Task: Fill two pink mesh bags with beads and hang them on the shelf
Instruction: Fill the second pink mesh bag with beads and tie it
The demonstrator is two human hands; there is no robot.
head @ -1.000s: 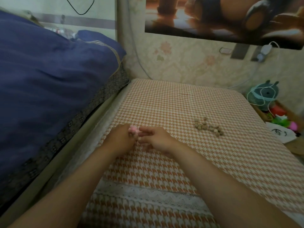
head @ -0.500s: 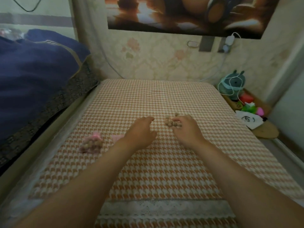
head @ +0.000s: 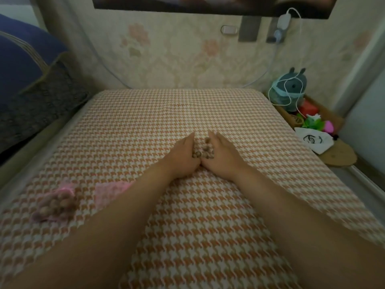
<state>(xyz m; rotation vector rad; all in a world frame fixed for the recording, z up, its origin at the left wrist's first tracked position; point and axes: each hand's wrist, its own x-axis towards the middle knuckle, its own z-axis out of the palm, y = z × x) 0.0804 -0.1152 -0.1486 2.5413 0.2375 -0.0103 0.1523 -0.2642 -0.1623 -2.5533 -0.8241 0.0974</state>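
A small heap of brown beads (head: 204, 150) lies on the houndstooth cloth. My left hand (head: 183, 157) and my right hand (head: 221, 156) stand on edge on either side of it, cupped around the heap with their heels touching. The fingers are extended and press the beads together. At the near left lies a pink mesh bag (head: 55, 203) bulging with beads, its neck gathered. A second pink mesh bag (head: 110, 191) lies flat beside it, partly hidden under my left forearm.
The cloth-covered table (head: 208, 109) meets a flowered wall at the back. A blue pillow (head: 23, 59) lies to the left. At the right a low shelf holds a grey plush toy (head: 291, 86), a white pouch (head: 314, 140) and small toys. A charger cable hangs from the wall.
Both hands left the filled pink bag at the left and moved right to the beads. They closed in from both sides, gathering the loose beads into one heap.
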